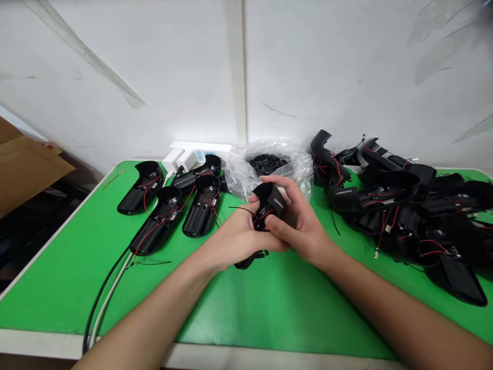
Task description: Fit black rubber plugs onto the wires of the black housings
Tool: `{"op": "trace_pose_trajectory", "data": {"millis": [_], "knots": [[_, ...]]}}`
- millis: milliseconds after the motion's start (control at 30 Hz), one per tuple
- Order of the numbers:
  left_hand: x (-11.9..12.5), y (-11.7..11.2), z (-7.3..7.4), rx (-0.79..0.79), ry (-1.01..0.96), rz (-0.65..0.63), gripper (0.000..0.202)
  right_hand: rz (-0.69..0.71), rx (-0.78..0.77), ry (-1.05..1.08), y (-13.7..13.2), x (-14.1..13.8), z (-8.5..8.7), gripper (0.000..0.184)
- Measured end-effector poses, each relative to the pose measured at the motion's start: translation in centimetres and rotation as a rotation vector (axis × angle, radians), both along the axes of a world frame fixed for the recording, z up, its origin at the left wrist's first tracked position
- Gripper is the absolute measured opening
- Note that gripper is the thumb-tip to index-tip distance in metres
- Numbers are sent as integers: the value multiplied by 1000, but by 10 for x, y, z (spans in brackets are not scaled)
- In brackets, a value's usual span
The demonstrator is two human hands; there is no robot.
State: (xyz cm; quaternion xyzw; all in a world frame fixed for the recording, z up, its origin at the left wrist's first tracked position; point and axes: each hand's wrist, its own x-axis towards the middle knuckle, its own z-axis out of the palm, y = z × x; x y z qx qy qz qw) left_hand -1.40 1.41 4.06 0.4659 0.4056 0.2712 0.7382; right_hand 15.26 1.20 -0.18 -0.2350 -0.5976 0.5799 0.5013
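My left hand (236, 239) and my right hand (298, 221) both grip a black plastic housing (269, 203) above the green table, with red wires running across its hollow side. A thin black wire (242, 209) sticks out from it to the left, over my left hand. A black curved piece (250, 260) shows below my hands, and I cannot tell if it belongs to the held housing. Several similar wired housings lie to either side, out of reach of my fingers: a group (173, 200) to the left and a heap (400, 210) to the right.
A clear plastic bag (267, 167) of small black parts stands behind my hands. A white power strip (200, 149) with plugged-in adapters runs along the white wall. Black and white cables (106, 303) cross the table's left corner. Cardboard (23, 164) leans beyond the left edge.
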Motion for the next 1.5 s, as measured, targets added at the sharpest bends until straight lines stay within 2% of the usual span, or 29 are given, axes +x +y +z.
{"op": "trace_pose_trajectory", "data": {"millis": [67,133,233,333,400,467,533,600,667,733,833,967,1133,1233,1333,1500], "knots": [[-3,0,3,-18,-39,1,51,87,-68,63,7,5,0,62],[-7,1,5,-111,-99,25,52,130,-139,109,11,9,2,65],[-10,3,8,-248,-119,75,44,87,-224,125,13,10,5,71],[-8,4,9,-234,-40,84,40,31,-247,135,13,10,9,68],[-4,2,8,-141,13,40,39,-21,-245,161,15,11,13,58],[0,-2,5,31,106,-32,36,-106,-244,210,19,16,17,54],[5,-9,-1,290,279,-85,37,-173,-244,254,26,24,20,49],[10,-17,-7,583,490,-119,51,-184,-226,240,32,33,22,38],[15,-26,-12,805,678,-182,66,-156,-170,140,35,40,23,29],[19,-33,-14,936,836,-275,73,-119,-74,-29,34,42,25,25],[26,-41,-16,1083,991,-391,62,-39,49,-295,28,38,28,28],[31,-45,-21,1199,1059,-400,39,31,120,-503,21,31,31,41],[33,-45,-26,1300,1072,-352,38,96,141,-607,19,28,31,53],[35,-46,-26,1269,1092,-380,36,124,149,-656,17,26,30,58],[39,-46,-26,1211,1113,-463,37,152,215,-681,16,26,29,60],[45,-46,-43,1192,1084,-533,38,269,284,-755,15,28,29,58]]}}
